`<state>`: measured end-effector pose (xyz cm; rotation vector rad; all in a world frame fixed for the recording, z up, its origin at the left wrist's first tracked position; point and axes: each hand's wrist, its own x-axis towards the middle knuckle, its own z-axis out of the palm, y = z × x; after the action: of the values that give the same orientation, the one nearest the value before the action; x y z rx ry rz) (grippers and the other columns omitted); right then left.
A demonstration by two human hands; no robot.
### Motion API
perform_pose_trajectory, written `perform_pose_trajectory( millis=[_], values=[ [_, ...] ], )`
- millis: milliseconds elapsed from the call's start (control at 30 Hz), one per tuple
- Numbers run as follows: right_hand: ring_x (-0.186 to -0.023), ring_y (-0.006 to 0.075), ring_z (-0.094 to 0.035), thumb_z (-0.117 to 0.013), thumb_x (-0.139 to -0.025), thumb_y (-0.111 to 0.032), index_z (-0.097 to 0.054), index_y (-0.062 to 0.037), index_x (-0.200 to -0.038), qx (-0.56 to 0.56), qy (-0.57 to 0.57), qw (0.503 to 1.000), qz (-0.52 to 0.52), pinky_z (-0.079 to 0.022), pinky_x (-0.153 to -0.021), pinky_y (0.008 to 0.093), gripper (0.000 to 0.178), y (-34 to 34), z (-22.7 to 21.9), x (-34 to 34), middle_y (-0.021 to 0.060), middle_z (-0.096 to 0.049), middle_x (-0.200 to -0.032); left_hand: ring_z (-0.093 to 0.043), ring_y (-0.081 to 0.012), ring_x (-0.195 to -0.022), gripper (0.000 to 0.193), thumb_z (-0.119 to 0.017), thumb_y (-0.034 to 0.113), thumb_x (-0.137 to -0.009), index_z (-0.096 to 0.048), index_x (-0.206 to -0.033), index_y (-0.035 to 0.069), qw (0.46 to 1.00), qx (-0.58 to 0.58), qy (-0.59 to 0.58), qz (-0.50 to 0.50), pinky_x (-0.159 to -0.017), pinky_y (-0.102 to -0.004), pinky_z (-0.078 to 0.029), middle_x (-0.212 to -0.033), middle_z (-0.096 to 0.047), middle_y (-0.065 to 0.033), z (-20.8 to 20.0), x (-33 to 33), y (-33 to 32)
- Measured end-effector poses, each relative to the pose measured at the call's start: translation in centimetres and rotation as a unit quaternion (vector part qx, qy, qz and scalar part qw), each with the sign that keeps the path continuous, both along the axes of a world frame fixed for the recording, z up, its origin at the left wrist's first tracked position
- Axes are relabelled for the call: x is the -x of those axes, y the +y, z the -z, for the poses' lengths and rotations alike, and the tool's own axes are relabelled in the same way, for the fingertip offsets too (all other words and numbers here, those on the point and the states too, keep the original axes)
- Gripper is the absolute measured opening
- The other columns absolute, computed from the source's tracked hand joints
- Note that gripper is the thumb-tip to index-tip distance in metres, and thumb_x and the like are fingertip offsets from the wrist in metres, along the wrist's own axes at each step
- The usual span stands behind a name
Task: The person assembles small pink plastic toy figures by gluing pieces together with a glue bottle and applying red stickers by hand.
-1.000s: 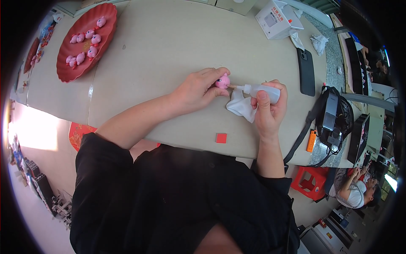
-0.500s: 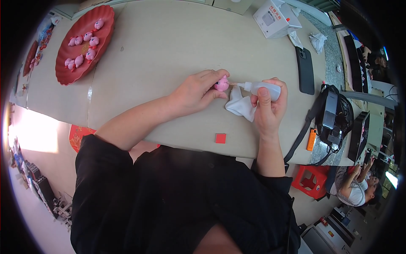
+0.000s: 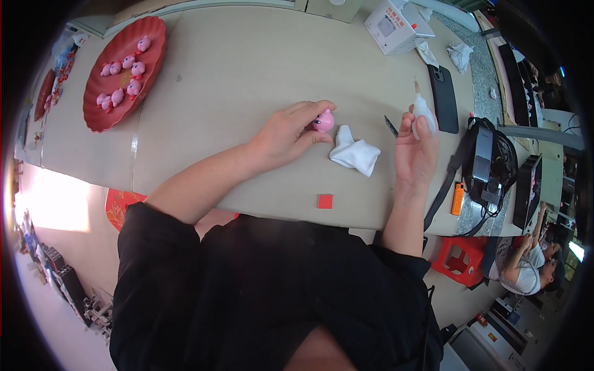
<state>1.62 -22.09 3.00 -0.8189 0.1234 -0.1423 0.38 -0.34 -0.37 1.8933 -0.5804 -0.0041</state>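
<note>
Between the thumb and fingers of my left hand [image 3: 286, 133] is a small round pink figurine [image 3: 324, 121], held just above the table. My right hand [image 3: 416, 148] grips a white squeeze bottle [image 3: 422, 117], its thin nozzle pointing up and away from the figurine. Beside the right hand lies a small dark blade-like piece [image 3: 391, 127]. A crumpled white cloth [image 3: 356, 153] rests between my two hands. Nearer my body, a small red square [image 3: 325, 201] sits close to the table edge.
At the far left, a red scalloped tray [image 3: 99, 120] bears several pink figurines. On the right are a black phone [image 3: 443, 99], an orange lighter [image 3: 457, 199] and a black mesh bag [image 3: 502, 151]. A white box [image 3: 388, 31] stands at the back right. Another person [image 3: 526, 266] sits beyond.
The squeeze bottle's nozzle has left the figurine. My right hand has moved right with the bottle, now tipped upright, uncovering the dark blade-like piece. The left hand keeps its hold.
</note>
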Motion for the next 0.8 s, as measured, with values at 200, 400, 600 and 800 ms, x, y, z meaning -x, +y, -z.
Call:
perform_pose_trajectory(
  millis=[200, 400, 600, 800],
  values=[
    [-0.088, 0.0149, -0.055, -0.065, -0.075, -0.005, -0.046, 0.0015, -0.106, 0.363, 0.034, 0.927, 0.095, -0.043, -0.079, 0.0242, 0.037, -4.3, 0.8, -1.8, 0.0076, -0.056, -0.091, -0.055, -0.0184, -0.082, 0.041, -0.063, 0.005, -0.075, -0.046, -0.113, 0.004, 1.000, 0.012, -0.020, 0.008, -0.071, -0.0279, -0.052, -0.096, -0.053, -0.0095, 0.1, -0.1, -0.1],
    [-0.088, 0.0126, -0.054, -0.065, -0.075, -0.006, -0.046, 0.0010, -0.103, 0.460, 0.049, 0.878, 0.122, -0.042, -0.079, 0.0236, 0.036, -8.4, 3.4, -2.3, 0.0075, -0.054, -0.095, -0.052, -0.0227, -0.076, 0.039, -0.065, 0.009, -0.074, -0.046, -0.108, 0.005, 0.998, 0.004, -0.068, 0.015, -0.064, -0.0304, -0.045, -0.086, -0.052, -0.0105, -0.1, 0.2, -0.3],
    [-0.088, 0.0131, -0.053, -0.066, -0.074, -0.008, -0.045, 0.0013, -0.104, 0.481, 0.039, 0.865, 0.136, -0.042, -0.079, 0.0236, 0.038, -7.9, 4.2, -2.0, 0.0085, -0.053, -0.097, -0.051, -0.0245, -0.075, 0.039, -0.064, 0.008, -0.073, -0.045, -0.107, 0.004, 0.997, 0.002, -0.077, 0.025, -0.063, -0.0321, -0.044, -0.083, -0.052, -0.0104, -0.2, 0.2, -0.4],
    [-0.092, 0.0143, -0.051, -0.065, -0.075, -0.012, -0.048, 0.0007, -0.107, 0.633, 0.104, 0.740, 0.200, -0.041, -0.080, 0.0255, 0.038, -7.5, 1.1, 0.5, 0.0095, -0.053, -0.099, -0.050, -0.0254, -0.074, 0.039, -0.064, 0.007, -0.074, -0.044, -0.108, 0.004, 0.995, -0.014, -0.091, 0.027, -0.063, -0.0331, -0.043, -0.082, -0.051, -0.0112, -0.2, 0.2, -0.4]
  ],
)
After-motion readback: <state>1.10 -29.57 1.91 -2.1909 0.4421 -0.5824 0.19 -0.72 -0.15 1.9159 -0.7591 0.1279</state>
